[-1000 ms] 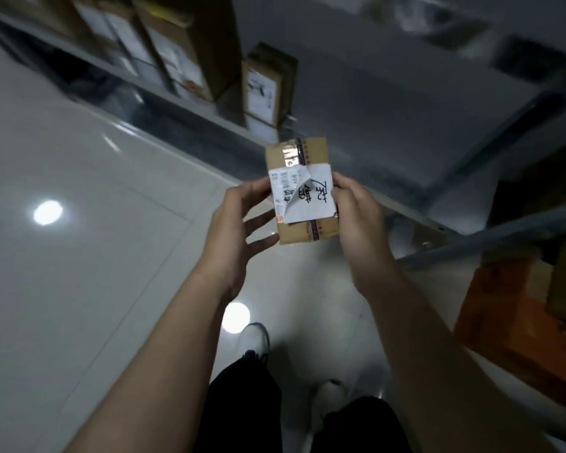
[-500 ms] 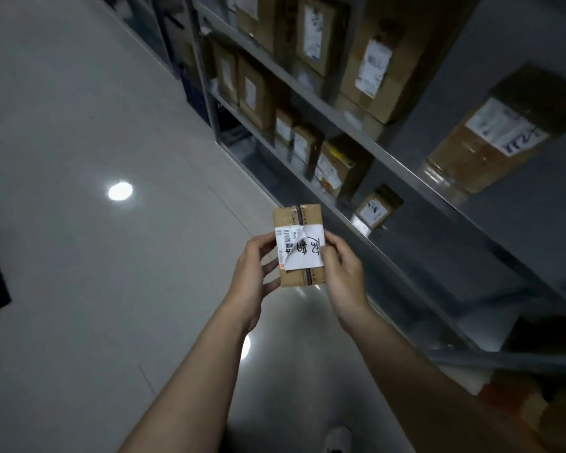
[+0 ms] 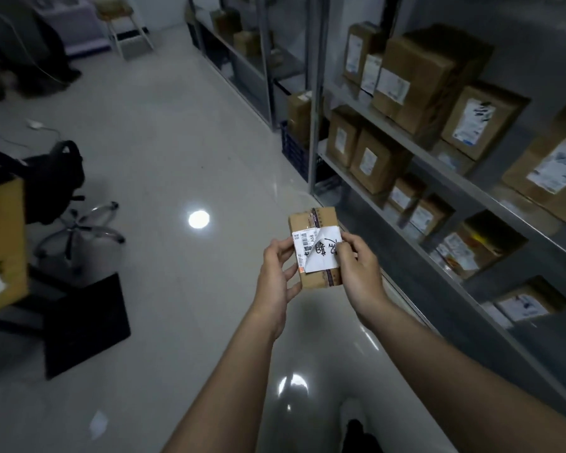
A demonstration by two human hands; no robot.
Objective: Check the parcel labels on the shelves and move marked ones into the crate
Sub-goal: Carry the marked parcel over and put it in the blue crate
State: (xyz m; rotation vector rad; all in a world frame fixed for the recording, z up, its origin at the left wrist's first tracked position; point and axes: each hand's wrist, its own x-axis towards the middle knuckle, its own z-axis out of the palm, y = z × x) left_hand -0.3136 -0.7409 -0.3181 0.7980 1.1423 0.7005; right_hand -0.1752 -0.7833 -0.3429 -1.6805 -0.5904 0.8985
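A small brown cardboard parcel (image 3: 314,223) is held in front of me over the floor, between both hands. Its white label (image 3: 321,259) has a barcode, black handwritten marks and one peeled, folded corner. My left hand (image 3: 276,273) grips the parcel's left edge. On the right side my right hand (image 3: 356,266) grips it, thumb on the label. A dark blue crate (image 3: 294,152) stands on the floor at the foot of the shelf post, with a brown box in it.
Grey metal shelves (image 3: 406,142) run along the right, stacked with labelled cardboard parcels (image 3: 419,76). A black office chair (image 3: 62,191) and a black mat (image 3: 82,325) lie at left, a large box (image 3: 0,243) at the left edge. Glossy floor stretches ahead.
My view has swung up from the floor and low shelf to the aisle and upper shelves. The parcel stays in both hands, and my right thumb now sits on the label.
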